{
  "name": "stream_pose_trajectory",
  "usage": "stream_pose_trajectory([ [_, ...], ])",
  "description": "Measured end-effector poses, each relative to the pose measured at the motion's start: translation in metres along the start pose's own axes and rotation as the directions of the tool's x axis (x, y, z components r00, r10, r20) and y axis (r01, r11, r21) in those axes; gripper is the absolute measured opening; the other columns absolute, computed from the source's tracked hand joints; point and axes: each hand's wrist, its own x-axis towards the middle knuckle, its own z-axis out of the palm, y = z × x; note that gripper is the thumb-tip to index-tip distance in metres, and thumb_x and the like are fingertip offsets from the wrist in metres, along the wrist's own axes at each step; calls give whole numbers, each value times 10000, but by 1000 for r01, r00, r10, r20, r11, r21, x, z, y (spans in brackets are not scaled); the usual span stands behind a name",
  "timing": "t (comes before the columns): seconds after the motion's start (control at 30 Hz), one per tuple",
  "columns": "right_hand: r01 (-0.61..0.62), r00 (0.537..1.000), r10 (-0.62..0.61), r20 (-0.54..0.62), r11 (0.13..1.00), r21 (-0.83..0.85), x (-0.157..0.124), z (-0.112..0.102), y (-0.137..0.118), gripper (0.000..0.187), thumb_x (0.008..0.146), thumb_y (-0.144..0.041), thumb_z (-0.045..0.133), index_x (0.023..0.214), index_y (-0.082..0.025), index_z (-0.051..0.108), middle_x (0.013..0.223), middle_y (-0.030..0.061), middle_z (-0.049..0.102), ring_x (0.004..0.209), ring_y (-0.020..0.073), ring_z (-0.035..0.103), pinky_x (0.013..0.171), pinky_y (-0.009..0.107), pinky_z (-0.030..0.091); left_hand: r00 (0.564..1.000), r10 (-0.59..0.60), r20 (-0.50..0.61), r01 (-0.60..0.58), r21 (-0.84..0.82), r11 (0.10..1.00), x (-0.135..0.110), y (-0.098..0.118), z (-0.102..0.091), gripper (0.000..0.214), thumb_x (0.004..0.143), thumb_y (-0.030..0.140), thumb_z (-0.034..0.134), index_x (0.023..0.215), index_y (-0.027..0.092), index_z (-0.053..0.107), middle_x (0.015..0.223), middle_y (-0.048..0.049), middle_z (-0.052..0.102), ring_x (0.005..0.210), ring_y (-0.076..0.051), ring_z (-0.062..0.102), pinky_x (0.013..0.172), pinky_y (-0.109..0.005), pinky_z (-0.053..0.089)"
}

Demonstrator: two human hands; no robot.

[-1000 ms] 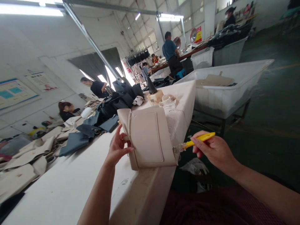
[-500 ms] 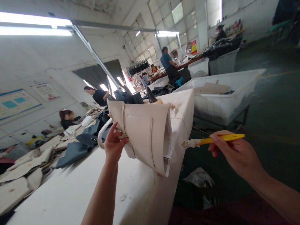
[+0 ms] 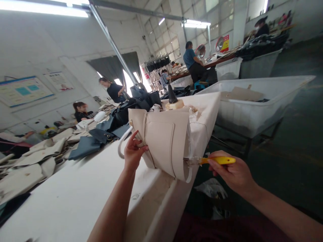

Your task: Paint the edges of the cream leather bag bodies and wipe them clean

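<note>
A cream bag [image 3: 161, 137] lies tilted on the white table, its open end facing right. My left hand [image 3: 135, 149] grips the bag's left side, thumb on the front, close to a white curved handle [image 3: 121, 143]. In my right hand [image 3: 227, 169] is a yellow-handled brush [image 3: 218, 160], held between thumb and fingers. The brush's caked tip reaches the bag's open edge on the right; whether it touches the inside is hard to make out. Behind the bag stands a black cone-topped pot [image 3: 173, 95] on a pale yellow base.
Dark blue bag pieces [image 3: 88, 147] and cream pieces [image 3: 32, 171] are heaped along the table's left. A white bin [image 3: 249, 114] on a metal frame stands to the right. Below the table edge lies a plastic bag [image 3: 210, 190]. Several people work farther back.
My right hand has moved left, bringing the brush from clear of the bag to its open edge. The view has shifted, and my left hand keeps hold of the bag.
</note>
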Motion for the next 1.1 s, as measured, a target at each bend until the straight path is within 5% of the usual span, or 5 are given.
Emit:
stream_pose_trajectory([
  [0.27,222,965,-249,-78,940,-258,1,7,0,96,949,-305,517,933,-238,584,663,-46,638,494,106,613,494,203,476,994,12,110,-10,-17,1000,1,-3,-2,802,472,42,840,1212,268,632,621,82,510,725,-83,592,744,-182,498],
  [0.57,451,832,-552,-52,729,-515,-14,5,-15,146,979,-325,480,997,-213,572,809,24,705,715,145,685,706,215,519,995,6,97,-5,-12,1000,1,-4,-3,790,482,49,838,1209,285,636,627,83,498,735,-84,594,775,-194,488],
  [0.83,466,865,-502,13,792,-394,-17,20,16,115,948,-295,531,1010,-210,576,833,38,702,702,180,679,660,269,537,996,-4,91,6,-23,1000,0,-4,-5,799,474,44,839,1211,273,633,627,80,509,744,-88,600,736,-175,487],
  [0.97,236,970,-242,-1,946,-224,-5,16,25,106,944,-300,533,914,-210,580,697,-6,644,544,143,624,518,236,491,996,-14,87,17,-32,999,-3,-2,-7,815,468,41,844,1214,289,627,651,76,535,704,-74,583,690,-161,489],
  [1.1,122,992,-125,-23,987,-106,3,9,17,111,943,-311,534,903,-218,581,658,-31,617,499,116,594,488,212,469,996,-17,92,24,-71,997,-6,-1,-9,802,476,51,847,1208,295,629,666,73,544,687,-76,588,679,-174,502],
])
